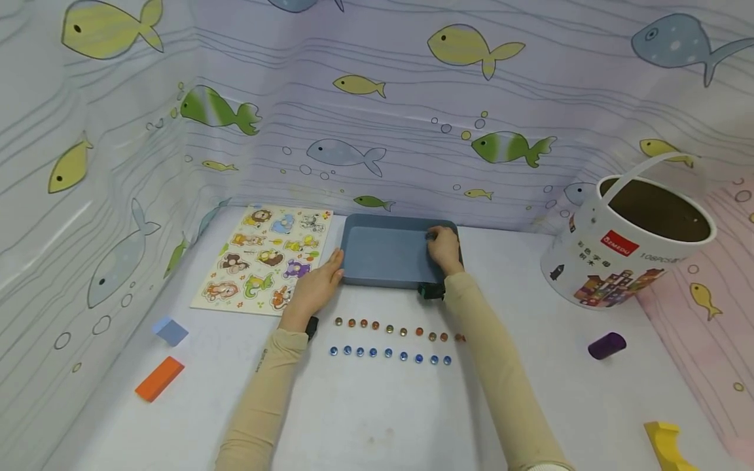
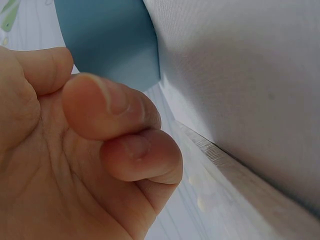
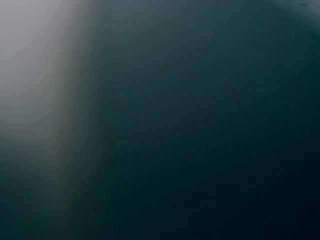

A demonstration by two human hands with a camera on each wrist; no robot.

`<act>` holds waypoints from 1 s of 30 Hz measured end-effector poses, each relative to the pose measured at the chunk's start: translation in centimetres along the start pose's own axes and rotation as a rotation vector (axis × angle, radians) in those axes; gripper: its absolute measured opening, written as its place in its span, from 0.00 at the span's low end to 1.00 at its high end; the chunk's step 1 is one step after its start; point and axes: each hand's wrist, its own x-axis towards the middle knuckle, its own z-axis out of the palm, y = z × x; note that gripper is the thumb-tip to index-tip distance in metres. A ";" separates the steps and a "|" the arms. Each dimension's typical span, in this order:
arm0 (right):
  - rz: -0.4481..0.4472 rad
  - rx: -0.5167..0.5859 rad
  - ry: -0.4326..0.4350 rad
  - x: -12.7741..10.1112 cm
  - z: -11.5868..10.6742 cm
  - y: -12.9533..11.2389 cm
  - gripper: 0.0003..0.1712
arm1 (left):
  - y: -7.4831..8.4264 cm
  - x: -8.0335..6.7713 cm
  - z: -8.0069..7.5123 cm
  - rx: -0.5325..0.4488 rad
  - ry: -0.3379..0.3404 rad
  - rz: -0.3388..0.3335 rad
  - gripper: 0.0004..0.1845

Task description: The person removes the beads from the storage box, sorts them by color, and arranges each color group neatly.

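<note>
A shallow blue-grey tray [image 1: 385, 252] lies at the back of the white table. My left hand [image 1: 315, 286] rests along its left side with the fingers fairly straight; in the left wrist view the loosely bent fingers [image 2: 142, 152] show beside the blue tray wall [image 2: 115, 40], with nothing in the palm. My right hand [image 1: 445, 248] has its fingers curled at the tray's right side, gripping the wall; its far fingers are hidden. The right wrist view is a dark teal blur. Nearer lie a row of orange-brown glass beads [image 1: 389, 329] and a row of blue ones [image 1: 388, 353].
An animal puzzle board [image 1: 259, 286] lies left of the tray. At the right stands a white bucket [image 1: 589, 275] with a handle. Loose blocks lie about: blue [image 1: 171, 331], orange [image 1: 160, 379], purple [image 1: 607, 345] and yellow [image 1: 665, 445]. Fish-patterned curtain [image 1: 406, 131] surrounds the table.
</note>
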 end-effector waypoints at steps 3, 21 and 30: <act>-0.049 -0.063 -0.013 -0.2 0.5 0.3 0.16 | 0.0 0.0 0.0 0.003 -0.007 0.006 0.28; -0.174 -0.074 -0.283 -0.7 2.0 -4.8 0.29 | -0.2 0.1 0.5 -0.015 -0.011 -0.003 0.28; 0.120 0.065 -0.061 -0.7 0.1 -3.8 0.23 | -0.3 0.2 0.2 -0.019 -0.002 0.007 0.28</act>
